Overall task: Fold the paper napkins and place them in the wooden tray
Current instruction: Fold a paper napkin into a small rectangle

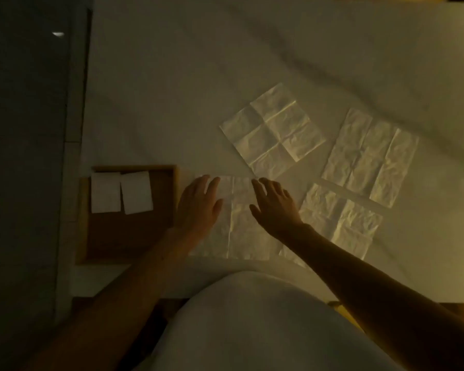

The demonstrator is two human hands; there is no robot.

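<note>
We look down on a pale, cloth-covered table in dim, yellowish light. Near its left edge sits the wooden tray, and in the tray's far left corner lie two folded napkins side by side, edges just touching or nearly so.

Directly in front of us, close to the near edge of the table and just right of the tray, lies an unfolded napkin, flat, with its crease lines showing. Our left hand rests palm down on the left part of this napkin, fingers stretched out and loosely spread. Our right hand is over the right part of the same sheet, fingers spread and pointing toward its far edge; we cannot tell whether the palm presses on the paper or floats just above it. Neither hand grips anything, and the two hands are apart, with a strip of napkin bare between them.

Three more unfolded napkins lie farther right. One sits tilted, beyond the sheet under our hands. A second lies toward the right edge, and a third lies nearer us, partly hidden by our right forearm.
</note>
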